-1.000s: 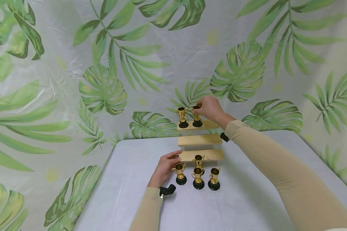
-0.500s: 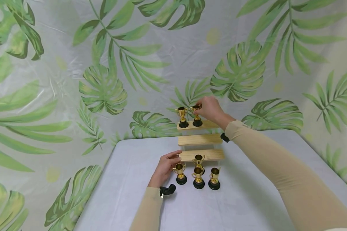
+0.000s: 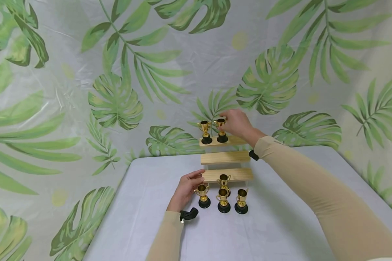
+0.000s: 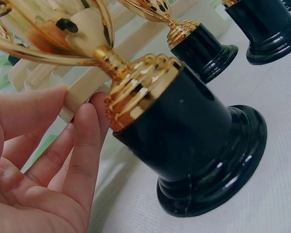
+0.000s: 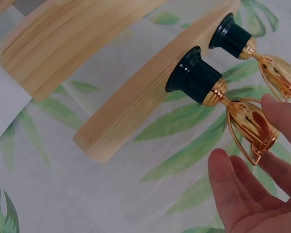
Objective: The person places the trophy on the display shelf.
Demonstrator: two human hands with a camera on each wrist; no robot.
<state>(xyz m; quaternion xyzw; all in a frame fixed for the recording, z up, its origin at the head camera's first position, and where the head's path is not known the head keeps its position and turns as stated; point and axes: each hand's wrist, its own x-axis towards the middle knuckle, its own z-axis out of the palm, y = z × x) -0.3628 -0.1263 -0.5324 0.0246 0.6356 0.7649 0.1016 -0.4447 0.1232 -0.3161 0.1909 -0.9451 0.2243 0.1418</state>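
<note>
My right hand (image 3: 236,123) is at the top step, fingers and thumb around the cup of a small gold trophy (image 3: 221,131) with a black base. The right wrist view shows the trophy's base (image 5: 194,75) on the wooden shelf and fingers close about its cup and handle. Left of it stands another trophy (image 3: 205,132). Low at the front, my left hand (image 3: 184,188) grips the left end of the stand's lowest wooden step (image 3: 238,174). In the left wrist view, thumb and fingers pinch that step's end (image 4: 82,92), just behind a nearby trophy (image 4: 179,126).
Several more trophies stand upright on the white table (image 3: 143,203) before the stand, including a left one (image 3: 203,196), a middle one (image 3: 223,201) and a right one (image 3: 241,202). The middle step (image 3: 225,157) lies between the others. A leaf-patterned cloth (image 3: 170,72) hangs behind.
</note>
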